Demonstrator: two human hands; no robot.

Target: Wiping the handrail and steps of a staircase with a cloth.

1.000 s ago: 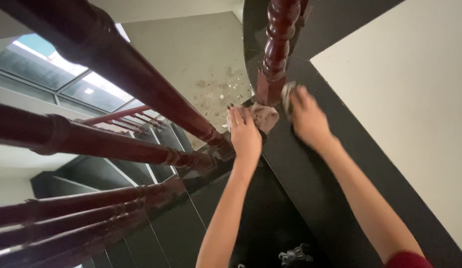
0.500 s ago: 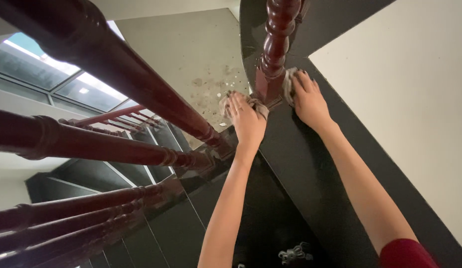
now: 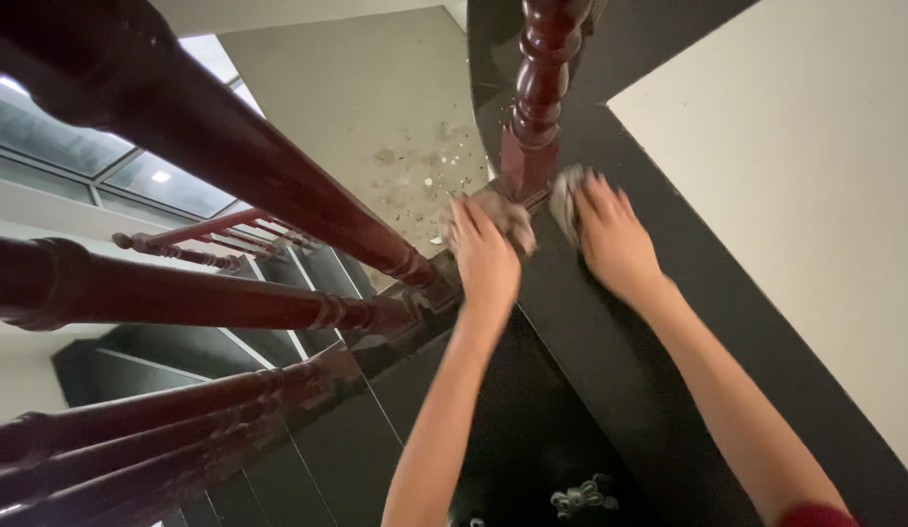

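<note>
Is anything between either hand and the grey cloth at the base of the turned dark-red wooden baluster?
Nothing visible. The left hand and the right hand each rest directly on the grey cloth, one on either side of the turned dark-red wooden baluster, on the black stair surface. Motion blur hides the grip.

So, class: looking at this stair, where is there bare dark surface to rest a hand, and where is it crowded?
Bare room: the dark ledge between the right hand and the pale wall. Crowded: the baluster base, flanked by both hands, the left hand, and a grey cloth; a small metal piece lies lower down.
</note>
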